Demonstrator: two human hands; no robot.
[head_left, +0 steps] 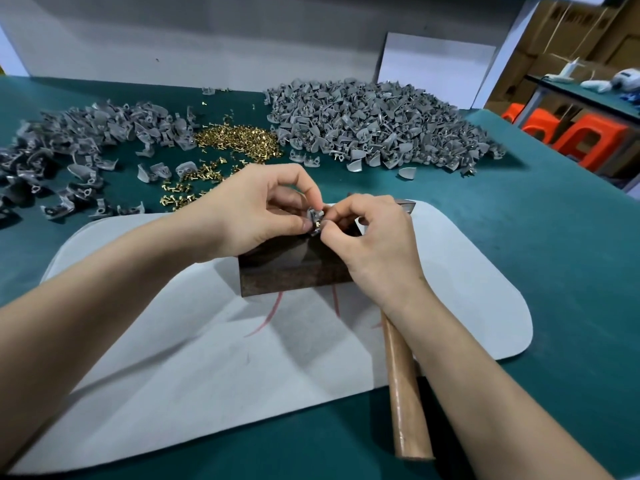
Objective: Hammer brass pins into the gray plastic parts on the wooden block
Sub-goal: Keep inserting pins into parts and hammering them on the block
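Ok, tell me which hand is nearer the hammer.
Right. The right hand sits over the hammer, its wrist crossing the wooden handle; the left hand is further left, beyond the gray part held between them.

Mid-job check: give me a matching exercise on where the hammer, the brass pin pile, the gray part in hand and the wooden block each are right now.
Things: 1 hammer; 2 brass pin pile; 3 gray plastic part; 4 wooden block.
Places: A pinched by left hand and right hand; B between left heap and right heap of gray parts; C lying right of the block, handle under the right forearm; D on the white mat, below the hands.
Pairs: 1-C, 2-B, 3-A, 4-D.
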